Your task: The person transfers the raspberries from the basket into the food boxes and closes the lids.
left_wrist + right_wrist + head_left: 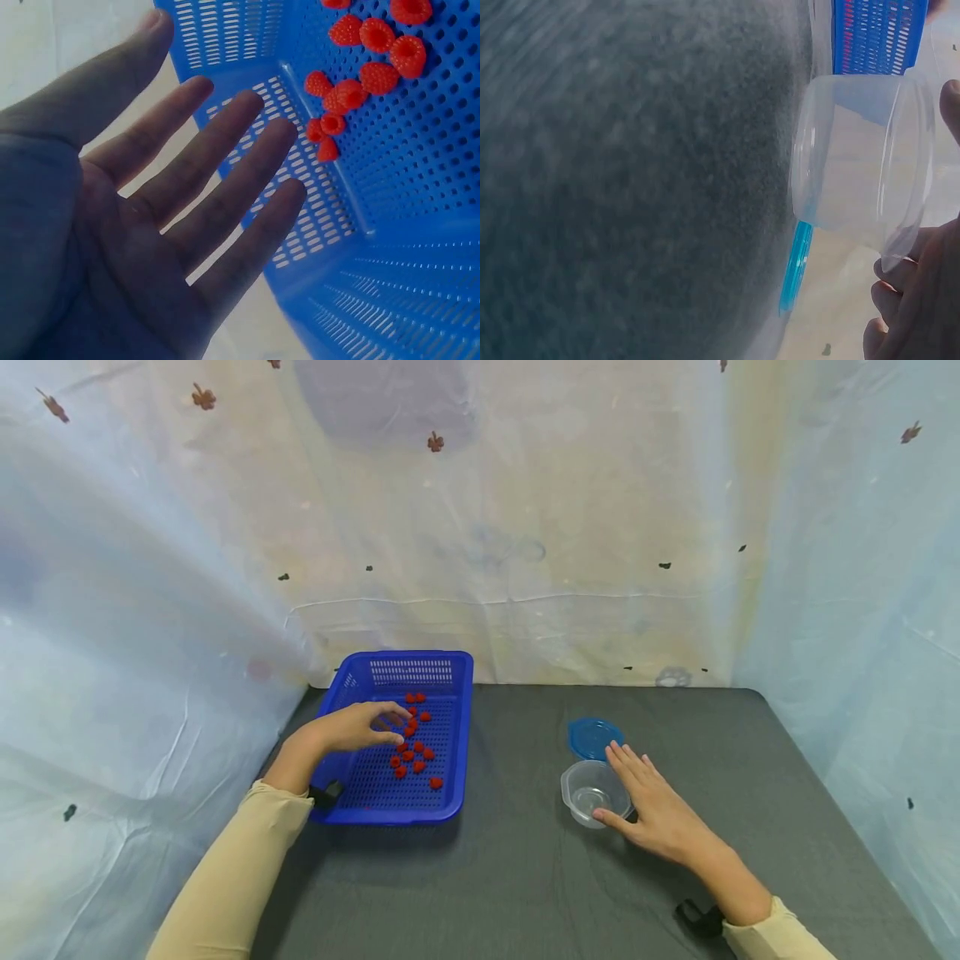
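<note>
My left hand hovers over the blue plastic basket, its fingers spread and holding nothing. Several red raspberries lie scattered on the basket's perforated floor; in the left wrist view, raspberries show beyond the fingertips. My right hand is beside a clear plastic container, fingers extended past its right side and thumb near its front rim. In the right wrist view, the container stands upright with the fingers near its rim. A blue lid lies just behind the container.
Both the basket and the container stand on a dark grey table. A pale plastic sheet hangs behind the table and along both sides. Each wrist wears a black strap.
</note>
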A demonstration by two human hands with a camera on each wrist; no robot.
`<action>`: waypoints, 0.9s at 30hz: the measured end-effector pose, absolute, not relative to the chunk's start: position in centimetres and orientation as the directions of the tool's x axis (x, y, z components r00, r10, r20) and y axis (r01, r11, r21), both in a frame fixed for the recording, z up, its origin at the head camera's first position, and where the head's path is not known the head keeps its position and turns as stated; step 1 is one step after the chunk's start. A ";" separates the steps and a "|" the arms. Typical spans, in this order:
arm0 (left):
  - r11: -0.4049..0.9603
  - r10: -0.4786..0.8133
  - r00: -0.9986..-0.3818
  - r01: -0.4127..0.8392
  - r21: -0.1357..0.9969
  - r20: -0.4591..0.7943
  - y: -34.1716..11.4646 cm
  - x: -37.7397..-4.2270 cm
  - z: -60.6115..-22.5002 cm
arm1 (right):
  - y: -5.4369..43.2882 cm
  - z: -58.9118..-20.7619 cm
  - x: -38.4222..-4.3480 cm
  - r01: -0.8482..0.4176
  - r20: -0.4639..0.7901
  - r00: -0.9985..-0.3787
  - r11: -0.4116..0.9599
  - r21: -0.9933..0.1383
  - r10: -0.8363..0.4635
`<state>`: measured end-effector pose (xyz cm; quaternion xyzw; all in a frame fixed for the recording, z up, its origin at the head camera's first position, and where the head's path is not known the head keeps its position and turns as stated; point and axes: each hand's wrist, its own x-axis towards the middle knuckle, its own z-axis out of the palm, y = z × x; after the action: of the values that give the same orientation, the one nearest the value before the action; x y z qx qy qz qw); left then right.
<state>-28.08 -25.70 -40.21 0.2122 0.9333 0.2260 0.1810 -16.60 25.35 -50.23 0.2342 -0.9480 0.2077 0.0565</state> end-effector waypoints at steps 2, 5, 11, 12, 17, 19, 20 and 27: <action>0.804 0.485 -0.841 0.321 0.501 -0.241 -25.6 -28.8 -40.4 | 25.2 -50.3 -16.7 -0.470 0.208 -0.883 0.804 -0.364 -0.422; 0.796 0.491 -0.838 0.319 0.514 -0.239 -25.6 -29.6 -40.7 | 25.0 -50.4 -16.7 -0.475 0.212 -0.880 0.800 -0.366 -0.425; 0.752 0.507 -0.842 0.330 0.570 -0.182 -25.4 -30.7 -41.5 | 24.8 -50.7 -16.8 -0.466 0.208 -0.884 0.807 -0.362 -0.418; 0.750 0.501 -0.849 0.327 0.574 -0.170 -25.3 -30.9 -41.6 | 24.8 -50.7 -16.8 -0.463 0.206 -0.886 0.809 -0.362 -0.415; 0.759 0.459 -0.878 0.308 0.574 -0.137 -25.4 -31.5 -42.4 | 24.8 -50.8 -16.8 -0.458 0.200 -0.889 0.809 -0.368 -0.413; 0.759 0.461 -0.877 0.309 0.573 -0.137 -25.4 -31.7 -42.7 | 24.8 -50.8 -16.7 -0.458 0.199 -0.889 0.809 -0.368 -0.413; 0.758 0.465 -0.875 0.313 0.572 -0.137 -25.4 -31.7 -42.8 | 24.8 -50.9 -16.7 -0.457 0.197 -0.889 0.810 -0.368 -0.412; 0.787 0.435 -0.886 0.286 0.546 -0.163 -25.3 -32.5 -43.5 | 24.8 -51.0 -16.6 -0.448 0.187 -0.894 0.816 -0.364 -0.407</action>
<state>-32.48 -25.30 -43.49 0.1929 0.9346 0.2631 0.1415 -16.58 24.81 -51.03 0.2248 -0.9517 0.2031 0.0502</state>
